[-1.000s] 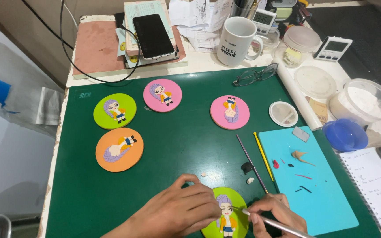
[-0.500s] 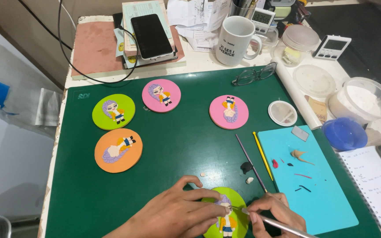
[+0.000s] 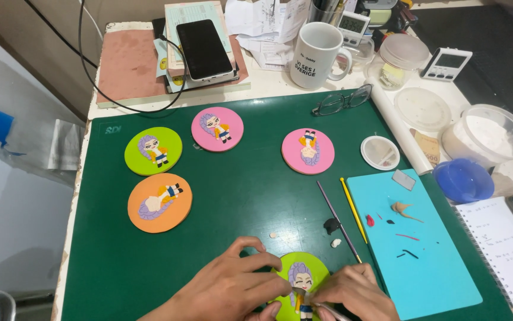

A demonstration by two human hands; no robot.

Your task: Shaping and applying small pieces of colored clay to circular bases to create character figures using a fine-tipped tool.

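Green disc [image 3: 313,270] w/ clay figure lies at near edge of green mat [image 3: 238,196], btwn both hands. Left hand [image 3: 232,288] fingers press on disc, pinching at figure. Right hand [image 3: 354,291] grips thin tool [image 3: 327,308], tip at figure. Orange disc [image 3: 159,202] farther left; blue sheet [image 3: 417,244] just right.

Four discs [image 3: 218,129] are laid on the mat [image 3: 244,202] behind a fifth disc [image 3: 301,279]; tools [image 3: 339,220] lie right of it, the mug [image 3: 317,54] behind.
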